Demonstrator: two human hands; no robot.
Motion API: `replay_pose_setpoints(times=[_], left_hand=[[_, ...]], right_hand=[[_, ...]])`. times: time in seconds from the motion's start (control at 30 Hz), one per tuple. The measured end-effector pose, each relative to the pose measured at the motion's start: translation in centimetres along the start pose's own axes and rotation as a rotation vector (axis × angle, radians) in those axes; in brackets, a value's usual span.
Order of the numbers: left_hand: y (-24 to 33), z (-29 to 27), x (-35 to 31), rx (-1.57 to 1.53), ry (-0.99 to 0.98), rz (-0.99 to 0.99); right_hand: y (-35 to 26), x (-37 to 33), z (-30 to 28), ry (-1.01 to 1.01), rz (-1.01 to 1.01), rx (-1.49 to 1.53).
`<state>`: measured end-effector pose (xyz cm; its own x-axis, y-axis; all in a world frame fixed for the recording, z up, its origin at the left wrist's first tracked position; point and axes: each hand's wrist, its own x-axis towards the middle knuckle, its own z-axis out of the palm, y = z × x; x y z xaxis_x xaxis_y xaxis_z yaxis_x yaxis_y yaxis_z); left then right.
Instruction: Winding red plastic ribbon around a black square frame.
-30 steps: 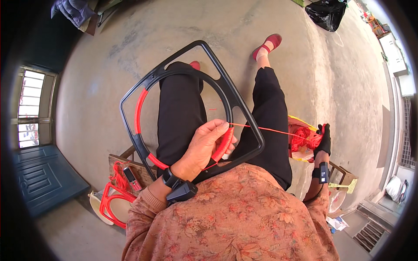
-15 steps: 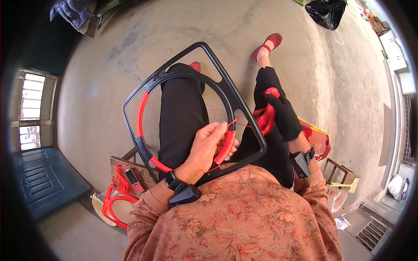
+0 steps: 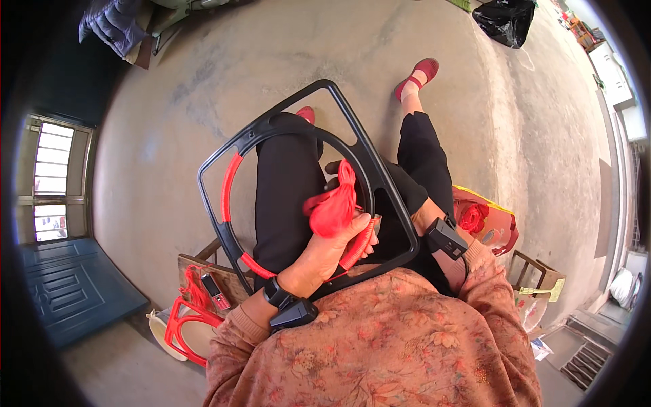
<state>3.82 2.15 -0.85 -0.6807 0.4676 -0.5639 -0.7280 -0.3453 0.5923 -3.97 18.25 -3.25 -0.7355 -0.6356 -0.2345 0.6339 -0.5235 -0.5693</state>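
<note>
On my feed I count two hands, one black frame [image 3: 366, 150] over two black-trousered legs [image 3: 288, 193]. Three red-wrapped stretches [image 3: 230, 188] on its ring. Left hand [image 3: 317, 254] grips ring at right-hand stretch. Gloved right hand [image 3: 407, 190] partly behind frame; I cannot tell whether it grasps one red cord bundle [image 3: 336, 209] seen within ring. One phone [image 3: 215, 292] at left.

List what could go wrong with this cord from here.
The red bundle, many thin strands, shows within the frame's ring, close to the left hand and the gloved right hand; it might snag or tangle.

The left hand grips the frame at a red wrap; if that grip eased, the wrap could perhaps slacken.

The phone lies close to the left sleeve in this view and could get knocked.
</note>
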Motion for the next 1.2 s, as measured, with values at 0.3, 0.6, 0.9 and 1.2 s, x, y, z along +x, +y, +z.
replay_pose_setpoints(times=[0.3,0.6,0.9,1.2], left_hand=[[0.1,0.6,-0.2,0.047,0.124,0.141],[-0.3,0.7,0.1,0.015,0.065,0.053],[-0.1,0.4,-0.1,0.036,0.108,0.073],[0.2,-0.5,-0.1,0.02,0.108,0.068]], right_hand=[[-0.4,-1.4,-0.5,-0.037,-0.022,-0.248],[1.1,-8.4,2.1,0.43,-0.031,-0.526],[2.4,-9.7,-0.7,0.408,0.138,-0.842],[0.6,-18.4,-10.7,0.911,-0.312,-0.201]])
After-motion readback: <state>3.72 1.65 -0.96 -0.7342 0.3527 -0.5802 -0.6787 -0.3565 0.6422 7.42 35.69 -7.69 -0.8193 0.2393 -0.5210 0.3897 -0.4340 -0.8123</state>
